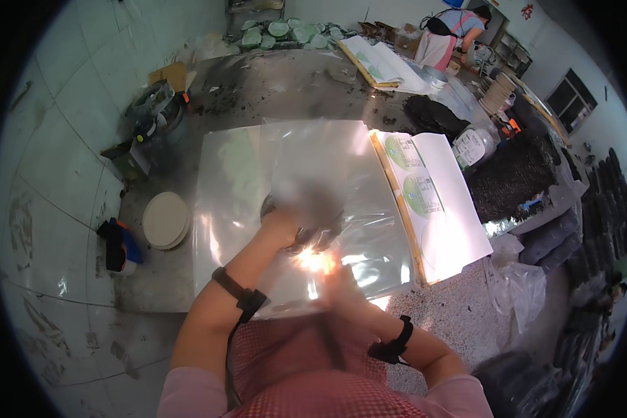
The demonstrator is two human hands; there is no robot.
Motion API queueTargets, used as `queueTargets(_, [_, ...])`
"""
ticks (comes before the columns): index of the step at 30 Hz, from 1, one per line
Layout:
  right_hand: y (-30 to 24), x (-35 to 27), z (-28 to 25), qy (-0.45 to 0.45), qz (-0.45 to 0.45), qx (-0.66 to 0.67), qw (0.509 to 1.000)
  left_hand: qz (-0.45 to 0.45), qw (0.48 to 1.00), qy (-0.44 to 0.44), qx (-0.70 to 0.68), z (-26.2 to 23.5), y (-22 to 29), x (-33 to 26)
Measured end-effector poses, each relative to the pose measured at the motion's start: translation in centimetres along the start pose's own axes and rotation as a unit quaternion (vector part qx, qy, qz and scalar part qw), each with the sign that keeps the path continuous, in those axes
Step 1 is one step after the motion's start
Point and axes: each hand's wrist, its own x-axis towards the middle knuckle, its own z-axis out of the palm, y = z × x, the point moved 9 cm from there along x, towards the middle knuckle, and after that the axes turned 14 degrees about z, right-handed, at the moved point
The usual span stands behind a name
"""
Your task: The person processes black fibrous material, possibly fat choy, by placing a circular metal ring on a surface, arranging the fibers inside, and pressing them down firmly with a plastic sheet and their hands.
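Large sheets of clear plastic film (223, 230) lie in front of me, shiny with reflections. Over their middle is a dark grey, roundish mass (317, 205), too smeared to name. My left hand (280, 228) reaches to its left side, and the fingers are lost in the blur. Closer to my body, my right hand (343, 285) is at the film's near part, washed out by bright glare. Its fingers cannot be made out, nor whether it holds anything. Just right of the film lies a stack of white sheets with green round prints (419, 195), edged by a wooden strip (399, 209).
Pale round discs (166, 220) are on the left, beside a blue and black container (122, 245). To the right stand a clear jar (475, 146) and a tray of black material (515, 174). A second printed stack (383, 63) lies farther back; a person (453, 35) bends beyond it.
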Motion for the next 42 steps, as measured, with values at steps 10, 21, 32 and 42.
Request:
queueTargets(10, [-1.8, 8.8, -2.3, 0.004, -0.189, -0.021, 0.982, 0.109, 0.981, 0.130, -0.097, 5.0, -5.6, 2.6])
queueTargets(21, [-0.3, 14.3, 1.9, -0.255, -0.112, 0.038, 0.960, -0.013, 0.979, 0.178, -0.095, -1.9, -0.1, -0.7])
queueTargets(32, [12.3, 20.4, 1.0, -0.366, 0.031, 0.613, 0.699, -0.036, 0.992, -0.001, -0.122, -1.6, 0.0, 1.1])
queueTargets(42, [-0.4, 15.1, -7.1, 0.045, -0.242, 0.331, 0.911, 0.108, 0.971, 0.212, 0.020, -2.7, -0.6, 0.5])
